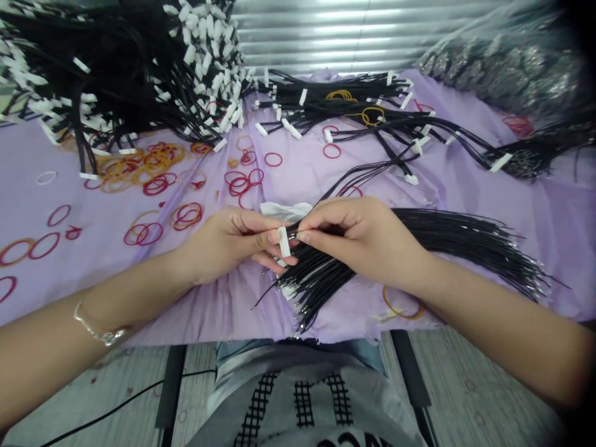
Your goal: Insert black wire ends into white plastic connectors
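Note:
Between the thumb and fingers of my left hand [233, 241] is a small white connector [284, 241], held upright near the middle of the view. My right hand [358, 239] pinches a thin black wire close to its metal tip, right beside the connector. Other black wires run from the connector area up and to the right, behind my right hand. Beneath my right hand lies a thick bundle of loose black wires [456, 239], with metal tips at both ends. A white sheet [287, 212] shows partly under the wires.
Purple cloth [242, 285] covers the table. A large heap of black cables with white connectors [125, 68] fills the back left. Red and yellow rubber bands [158, 161] lie scattered at left. More connector cables [326, 93] lie at the back, near a clear plastic bag [503, 68].

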Demonstrator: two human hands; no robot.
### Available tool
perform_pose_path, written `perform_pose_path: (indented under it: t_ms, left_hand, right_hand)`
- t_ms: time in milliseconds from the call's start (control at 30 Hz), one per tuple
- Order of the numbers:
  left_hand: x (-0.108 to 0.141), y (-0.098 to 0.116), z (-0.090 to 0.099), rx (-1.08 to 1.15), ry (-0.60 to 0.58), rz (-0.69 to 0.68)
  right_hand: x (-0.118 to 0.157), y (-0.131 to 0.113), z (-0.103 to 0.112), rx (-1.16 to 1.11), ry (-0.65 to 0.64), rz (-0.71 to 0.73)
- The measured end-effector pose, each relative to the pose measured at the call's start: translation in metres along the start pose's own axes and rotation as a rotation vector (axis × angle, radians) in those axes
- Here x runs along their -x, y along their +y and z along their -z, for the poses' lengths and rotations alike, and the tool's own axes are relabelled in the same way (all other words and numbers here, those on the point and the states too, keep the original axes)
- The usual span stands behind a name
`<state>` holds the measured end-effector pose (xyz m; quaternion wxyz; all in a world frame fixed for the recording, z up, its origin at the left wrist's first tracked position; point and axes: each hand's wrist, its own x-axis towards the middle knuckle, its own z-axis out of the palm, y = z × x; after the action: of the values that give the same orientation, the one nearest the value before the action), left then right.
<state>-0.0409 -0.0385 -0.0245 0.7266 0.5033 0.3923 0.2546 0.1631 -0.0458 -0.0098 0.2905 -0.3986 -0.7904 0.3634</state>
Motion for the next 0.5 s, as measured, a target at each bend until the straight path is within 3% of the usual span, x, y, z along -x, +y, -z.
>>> perform_pose_path:
  t_ms: [300,500]
  left_hand:
    - [-0.001,-0.001,0.001,0.073,-0.006,0.013]
    - [-0.008,0.000,-0.004,0.175,-0.075,-0.017]
  right_hand:
    - [-0.002,0.007,-0.001,0.053,-0.009,0.094]
    - [-0.001,0.017,0.000,0.056,0.120,0.122]
